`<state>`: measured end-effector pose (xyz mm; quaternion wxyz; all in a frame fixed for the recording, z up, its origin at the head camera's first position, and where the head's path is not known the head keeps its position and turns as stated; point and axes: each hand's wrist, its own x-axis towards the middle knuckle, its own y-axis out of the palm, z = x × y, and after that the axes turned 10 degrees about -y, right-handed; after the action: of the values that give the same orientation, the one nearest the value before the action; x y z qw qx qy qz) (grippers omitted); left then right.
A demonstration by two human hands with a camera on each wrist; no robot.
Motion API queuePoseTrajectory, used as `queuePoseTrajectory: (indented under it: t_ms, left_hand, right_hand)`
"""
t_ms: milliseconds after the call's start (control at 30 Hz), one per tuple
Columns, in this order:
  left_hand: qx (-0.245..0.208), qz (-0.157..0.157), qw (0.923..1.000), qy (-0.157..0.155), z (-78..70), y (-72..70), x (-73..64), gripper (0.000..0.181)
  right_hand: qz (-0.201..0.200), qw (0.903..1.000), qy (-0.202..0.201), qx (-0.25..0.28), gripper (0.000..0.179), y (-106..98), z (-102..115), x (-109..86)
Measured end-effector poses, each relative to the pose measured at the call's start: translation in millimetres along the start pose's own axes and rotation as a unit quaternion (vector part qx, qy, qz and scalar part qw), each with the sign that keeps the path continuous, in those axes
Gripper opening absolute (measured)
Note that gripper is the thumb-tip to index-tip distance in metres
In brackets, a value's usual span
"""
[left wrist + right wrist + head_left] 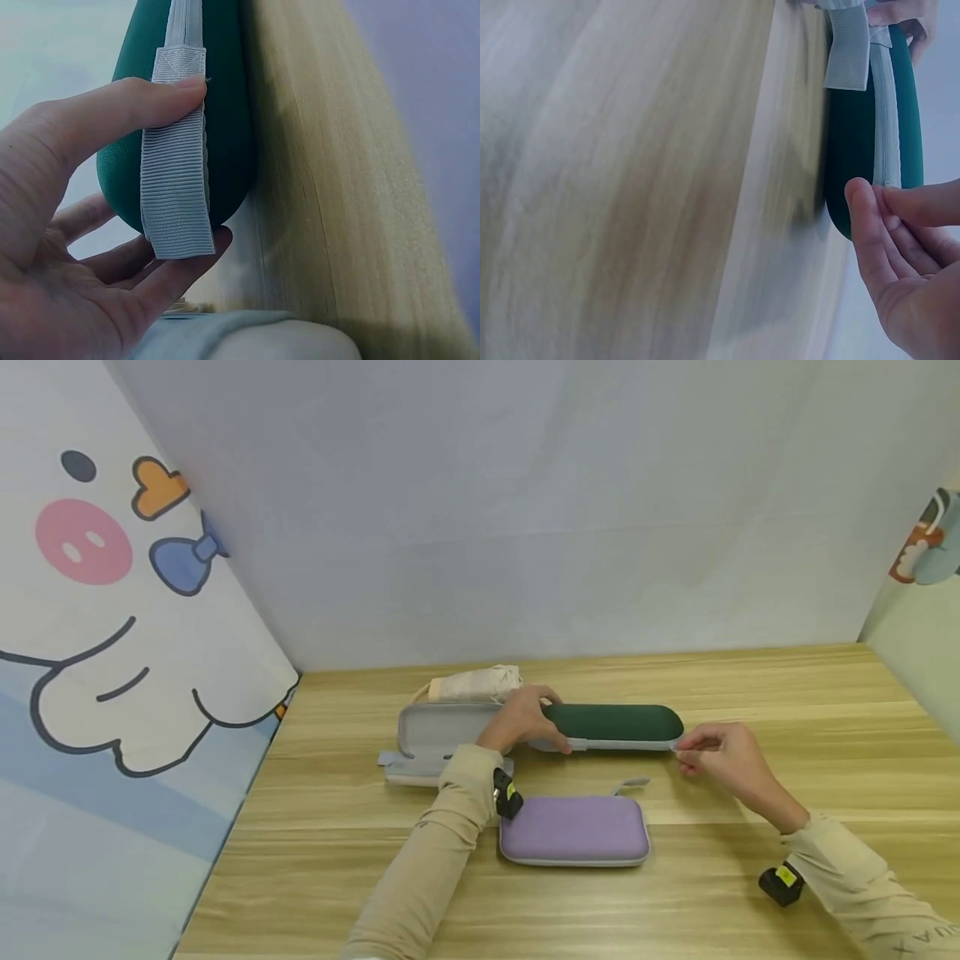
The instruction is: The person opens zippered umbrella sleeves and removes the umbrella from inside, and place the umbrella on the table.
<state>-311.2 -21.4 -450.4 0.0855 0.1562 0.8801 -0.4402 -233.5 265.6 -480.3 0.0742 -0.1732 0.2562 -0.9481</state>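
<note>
A long dark green zip case with rounded ends lies at the back of the wooden table. My left hand grips its left end, the thumb on a pale grey ribbed fabric tab and the fingers behind. A grey zipper runs along the case's side. At the right end, my right hand pinches the zipper pull between thumb and forefinger; the fingertips mostly hide the pull. Nearer the front lies a purple zip case with a grey strap, beside my left wrist.
An open light grey case sits left of the green one, partly behind my left arm. Behind it lies a cream rolled fabric bundle. A pale cloth wall stands along the table's back edge, and a cartoon-printed sheet on the left.
</note>
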Motion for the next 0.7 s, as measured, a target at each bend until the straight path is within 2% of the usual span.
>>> queuePoseTrajectory:
  t_ms: [367,700]
  left_hand:
    - [-0.016,-0.006,0.9999,0.001,2.2,0.4,-1.6,0.073]
    - [-0.012,-0.012,0.9999,-0.001,3.0,2.1,-1.3,0.072]
  right_hand:
    - [0.002,0.9998,0.01,0.017,0.008,5.0,4.3,0.4]
    - [0.004,0.9997,0.007,0.021,0.009,11.1,10.4,3.1]
